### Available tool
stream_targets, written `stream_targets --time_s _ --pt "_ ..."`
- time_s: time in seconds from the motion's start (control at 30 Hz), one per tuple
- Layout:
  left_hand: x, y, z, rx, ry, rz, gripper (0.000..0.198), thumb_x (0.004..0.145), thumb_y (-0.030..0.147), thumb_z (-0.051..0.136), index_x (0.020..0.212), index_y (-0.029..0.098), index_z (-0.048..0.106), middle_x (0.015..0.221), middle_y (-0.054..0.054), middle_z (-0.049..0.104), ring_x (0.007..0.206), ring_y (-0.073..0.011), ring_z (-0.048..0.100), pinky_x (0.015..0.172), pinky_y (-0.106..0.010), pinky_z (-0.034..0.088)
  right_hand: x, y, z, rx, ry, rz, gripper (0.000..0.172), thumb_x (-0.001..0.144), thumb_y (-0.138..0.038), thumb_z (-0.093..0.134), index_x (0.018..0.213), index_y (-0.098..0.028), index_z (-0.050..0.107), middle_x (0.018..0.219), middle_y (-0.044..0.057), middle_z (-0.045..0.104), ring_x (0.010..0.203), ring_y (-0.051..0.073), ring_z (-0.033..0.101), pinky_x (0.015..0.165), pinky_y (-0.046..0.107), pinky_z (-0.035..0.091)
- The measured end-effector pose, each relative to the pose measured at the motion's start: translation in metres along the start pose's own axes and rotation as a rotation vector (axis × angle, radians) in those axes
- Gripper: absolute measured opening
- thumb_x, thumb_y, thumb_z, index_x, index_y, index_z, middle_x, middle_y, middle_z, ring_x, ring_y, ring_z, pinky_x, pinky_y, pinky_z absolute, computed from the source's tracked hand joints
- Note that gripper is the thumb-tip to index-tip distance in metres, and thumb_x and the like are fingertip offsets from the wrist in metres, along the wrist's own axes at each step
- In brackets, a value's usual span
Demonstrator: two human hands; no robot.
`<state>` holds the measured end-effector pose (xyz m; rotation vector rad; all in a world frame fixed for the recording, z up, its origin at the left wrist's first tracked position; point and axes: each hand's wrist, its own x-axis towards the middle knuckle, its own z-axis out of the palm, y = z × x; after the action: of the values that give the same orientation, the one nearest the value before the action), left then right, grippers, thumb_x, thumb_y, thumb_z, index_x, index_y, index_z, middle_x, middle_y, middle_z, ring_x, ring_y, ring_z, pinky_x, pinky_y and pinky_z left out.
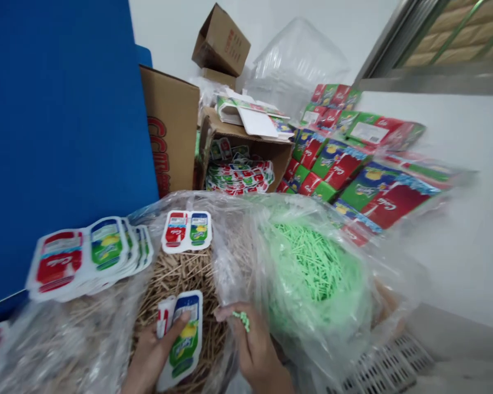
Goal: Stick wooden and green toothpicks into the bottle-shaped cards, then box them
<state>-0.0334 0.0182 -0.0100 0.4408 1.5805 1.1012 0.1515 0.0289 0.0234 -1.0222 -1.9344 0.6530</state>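
My left hand (150, 353) is closed on a white-edged printed card (184, 342) with cola and lemon soda bottle pictures, folded between the halves. The thumb presses on its blue and green face. My right hand (257, 347) is closed around a small bunch of light green sticks (242, 319), whose ends poke out beside the fingers. Both hands are over a plastic-lined heap of thin brown sticks (181, 273). A flat card (187, 232) of the same print lies on the far side of this heap. To the right, an open clear bag holds green sticks (312, 257).
A stack of cards (82, 260) lies at left, near a blue panel (66, 137). Behind, an open carton (207, 137) holds many cards. Wrapped red and green packs (332, 164) are piled at right. A grey slotted crate (388, 364) sits at lower right.
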Motion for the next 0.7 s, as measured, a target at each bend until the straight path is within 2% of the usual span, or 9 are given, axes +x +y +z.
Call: stream_targets --time_s 0.1,0.2,0.33,0.5,0.7 --pt "-0.001 -0.002 -0.009 -0.05 0.042 0.069 0.035 0.053 0.045 0.077 0.062 0.013 0.066 0.048 -0.005 0.069 0.048 -0.0251 0.067 0.047 -0.031 0.053 -0.005 0.015 0.036 0.142 -0.062 -0.036 0.024 0.093 -0.013 0.031 0.103 -0.021 0.052 0.097 0.006 0.067 0.095 0.015 0.064 0.085 0.026 0.05" --pt "-0.002 -0.004 -0.019 -0.059 0.085 0.089 0.041 0.05 0.051 0.078 0.057 0.012 0.065 0.049 -0.006 0.068 0.046 -0.0231 0.065 0.044 -0.029 0.051 -0.011 0.027 0.052 0.231 -0.107 -0.039 0.024 0.093 -0.012 0.032 0.104 -0.021 0.052 0.099 0.007 0.067 0.097 0.015 0.063 0.086 0.028 0.05" --pt "-0.003 -0.011 -0.022 -0.014 0.073 0.106 0.045 0.05 0.055 0.076 0.055 0.011 0.066 0.049 -0.006 0.068 0.046 -0.021 0.063 0.045 -0.028 0.048 -0.017 0.031 0.055 0.28 -0.108 -0.002 0.024 0.093 -0.013 0.033 0.104 -0.021 0.053 0.101 0.008 0.067 0.099 0.017 0.063 0.088 0.031 0.051" --pt "0.0 -0.023 -0.017 0.048 0.119 0.161 0.046 0.053 0.056 0.074 0.054 0.01 0.066 0.045 -0.005 0.064 0.043 -0.0195 0.059 0.045 -0.028 0.045 -0.021 0.032 0.055 0.301 -0.111 0.024 0.024 0.094 -0.016 0.033 0.104 -0.021 0.055 0.101 0.008 0.067 0.099 0.019 0.063 0.087 0.033 0.052" --pt "-0.002 -0.022 -0.016 0.091 0.132 0.16 0.045 0.051 0.057 0.073 0.048 0.015 0.06 0.042 -0.001 0.058 0.041 -0.0184 0.055 0.044 -0.028 0.043 -0.027 0.038 0.056 0.308 -0.117 0.012 0.027 0.093 -0.014 0.033 0.109 -0.024 0.052 0.105 0.007 0.066 0.101 0.018 0.063 0.088 0.033 0.051"
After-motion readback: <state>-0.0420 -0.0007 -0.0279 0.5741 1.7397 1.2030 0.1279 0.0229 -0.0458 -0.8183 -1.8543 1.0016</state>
